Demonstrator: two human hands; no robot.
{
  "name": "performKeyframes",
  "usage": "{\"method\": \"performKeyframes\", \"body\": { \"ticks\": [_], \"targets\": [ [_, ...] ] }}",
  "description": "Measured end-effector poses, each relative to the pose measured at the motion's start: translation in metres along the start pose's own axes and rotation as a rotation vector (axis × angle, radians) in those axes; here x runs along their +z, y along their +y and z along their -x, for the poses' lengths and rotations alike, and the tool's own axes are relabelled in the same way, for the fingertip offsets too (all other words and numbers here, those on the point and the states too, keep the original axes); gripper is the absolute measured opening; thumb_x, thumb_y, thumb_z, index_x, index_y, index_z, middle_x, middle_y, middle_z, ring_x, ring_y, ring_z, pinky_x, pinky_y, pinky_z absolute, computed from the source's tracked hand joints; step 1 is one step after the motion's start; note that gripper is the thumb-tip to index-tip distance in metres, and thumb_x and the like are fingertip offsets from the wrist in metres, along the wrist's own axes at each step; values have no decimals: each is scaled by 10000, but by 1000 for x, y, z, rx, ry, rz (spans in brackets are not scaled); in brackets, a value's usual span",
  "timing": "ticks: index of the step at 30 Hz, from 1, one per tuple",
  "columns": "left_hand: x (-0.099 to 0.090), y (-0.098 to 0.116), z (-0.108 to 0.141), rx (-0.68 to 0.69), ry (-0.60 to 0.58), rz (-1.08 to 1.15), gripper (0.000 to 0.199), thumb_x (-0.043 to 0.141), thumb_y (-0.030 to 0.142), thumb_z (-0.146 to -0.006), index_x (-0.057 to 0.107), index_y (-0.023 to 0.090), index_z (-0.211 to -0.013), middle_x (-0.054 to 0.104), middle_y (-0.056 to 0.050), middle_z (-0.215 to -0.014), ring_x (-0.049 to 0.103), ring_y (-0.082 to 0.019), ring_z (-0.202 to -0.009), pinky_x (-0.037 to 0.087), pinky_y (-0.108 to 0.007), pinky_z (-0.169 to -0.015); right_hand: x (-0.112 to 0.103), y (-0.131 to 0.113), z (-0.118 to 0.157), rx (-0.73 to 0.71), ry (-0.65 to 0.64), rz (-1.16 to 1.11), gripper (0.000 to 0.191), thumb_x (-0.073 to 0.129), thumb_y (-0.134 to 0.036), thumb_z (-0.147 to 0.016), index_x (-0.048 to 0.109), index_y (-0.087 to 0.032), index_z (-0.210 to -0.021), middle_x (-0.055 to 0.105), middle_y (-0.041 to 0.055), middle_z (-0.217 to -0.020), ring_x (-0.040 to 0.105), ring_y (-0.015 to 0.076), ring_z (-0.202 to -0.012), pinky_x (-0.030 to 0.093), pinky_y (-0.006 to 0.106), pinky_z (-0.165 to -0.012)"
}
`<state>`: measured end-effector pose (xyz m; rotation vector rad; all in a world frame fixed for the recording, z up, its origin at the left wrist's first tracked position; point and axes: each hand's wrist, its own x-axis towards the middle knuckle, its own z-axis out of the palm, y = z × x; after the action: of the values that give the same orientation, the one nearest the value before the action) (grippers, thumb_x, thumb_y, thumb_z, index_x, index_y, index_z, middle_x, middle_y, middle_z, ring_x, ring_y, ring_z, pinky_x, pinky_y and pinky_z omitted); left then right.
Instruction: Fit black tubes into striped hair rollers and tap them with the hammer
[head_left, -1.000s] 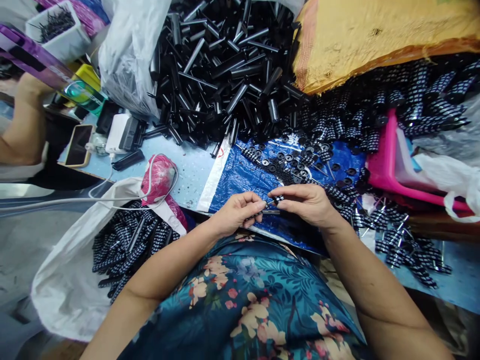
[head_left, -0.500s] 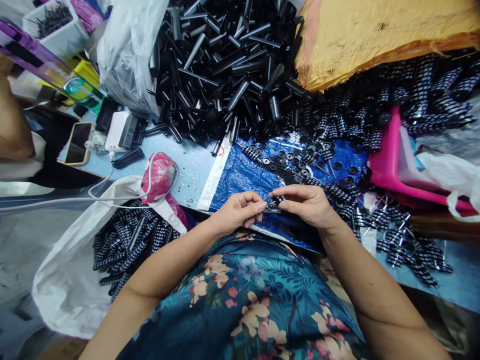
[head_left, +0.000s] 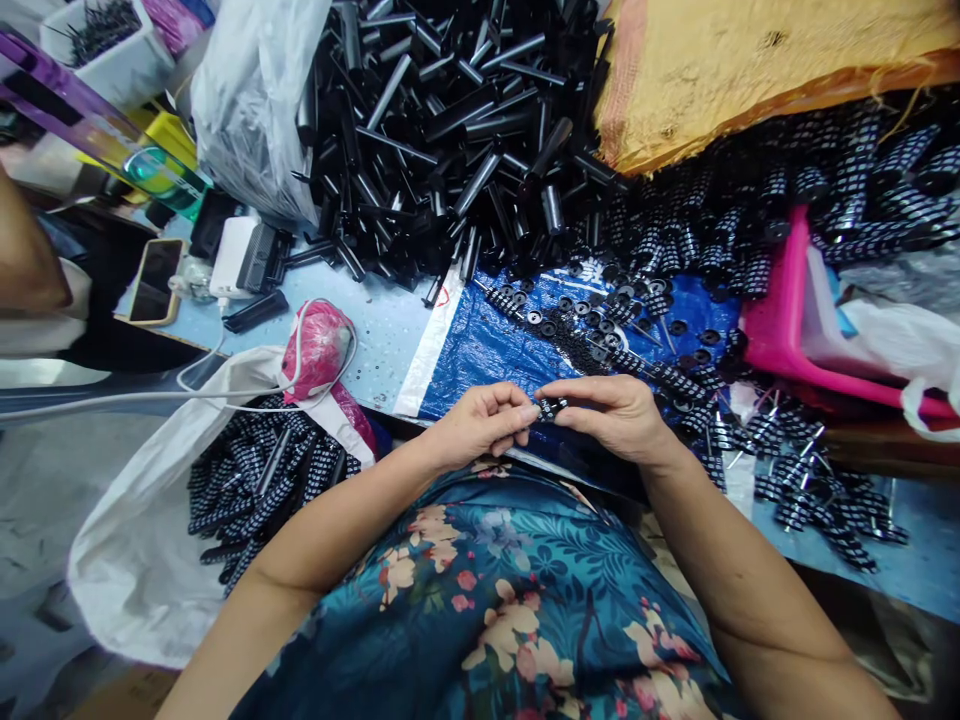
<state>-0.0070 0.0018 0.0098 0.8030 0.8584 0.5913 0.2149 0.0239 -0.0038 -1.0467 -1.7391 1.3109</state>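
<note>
Low over the blue plastic sheet (head_left: 480, 350), my two hands meet at a short black part with white checks (head_left: 553, 407). My left hand (head_left: 484, 425) is closed, thumb and forefinger pinching the part's left end. From the other side, my right hand (head_left: 619, 415) holds the right end between thumb and fingers. My fingers cover much of the part, so its full shape is hidden. Just beyond my hands, small black discs (head_left: 547, 328) and a heap of tiny black pieces (head_left: 581, 350) lie on the sheet, with checked parts on metal pins (head_left: 667, 378) beside them.
Black tubes (head_left: 457, 130) are heaped at the back. Right of me are a pink basket (head_left: 787, 330), a yellow woven sack (head_left: 750, 80) and more checked parts (head_left: 810, 480). On the left, a white sack (head_left: 112, 580) holds checked pieces; a cable (head_left: 150, 403) crosses there. Another person's arm (head_left: 30, 250) shows.
The checked part now sits against my left fingertips; earlier a thin metal pin showed between it and them. The dark tube seen under my hands is no longer visible.
</note>
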Motion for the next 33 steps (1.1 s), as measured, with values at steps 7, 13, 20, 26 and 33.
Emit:
{"method": "performKeyframes", "body": {
  "ticks": [7, 13, 20, 26, 33],
  "targets": [
    [4, -1, 0, -2, 34, -7, 467, 758, 560, -773, 535, 174, -911, 615, 38, -639, 411, -29, -395, 256, -161, -395, -4, -6, -4, -22, -58, 89, 262, 793, -408, -799, 805, -291, -1034, 805, 25, -927, 757, 189, -769, 615, 292, -751],
    [16, -5, -3, 141, 232, 171, 674, 700, 607, -822, 465, 239, -1335, 582, 69, -650, 459, -64, -426, 290, -180, -390, 17, -9, -11, -44, -11, 146, 311, 768, -415, -825, 779, -277, -1104, 802, 23, -959, 743, 179, -755, 599, 293, -731],
    [-16, 10, -2, 209, 321, 350, 470, 705, 516, -858, 579, 221, -1202, 617, 31, -705, 445, -50, -442, 316, -180, -426, 5, 2, -26, -108, 264, 449, 369, 664, -369, -915, 659, -245, -1263, 754, 70, -1124, 720, 241, -997, 566, 412, -927],
    [-24, 19, -7, 191, 365, 439, 484, 742, 507, -823, 503, 232, -1141, 653, 4, -850, 566, -94, -572, 365, -177, -437, -13, 15, -70, -173, 8, 1000, 215, 497, -206, -973, 711, -185, -974, 739, 123, -1133, 612, 308, -1196, 454, 488, -997],
    [-21, 19, 1, 144, 331, 339, 448, 800, 444, -766, 575, 185, -1055, 653, 20, -688, 485, -63, -433, 306, -169, -413, 21, -6, -50, 39, 311, -4, 190, 616, -416, -931, 678, -278, -1046, 726, 53, -1038, 700, 205, -874, 571, 394, -844]
  ]
}}
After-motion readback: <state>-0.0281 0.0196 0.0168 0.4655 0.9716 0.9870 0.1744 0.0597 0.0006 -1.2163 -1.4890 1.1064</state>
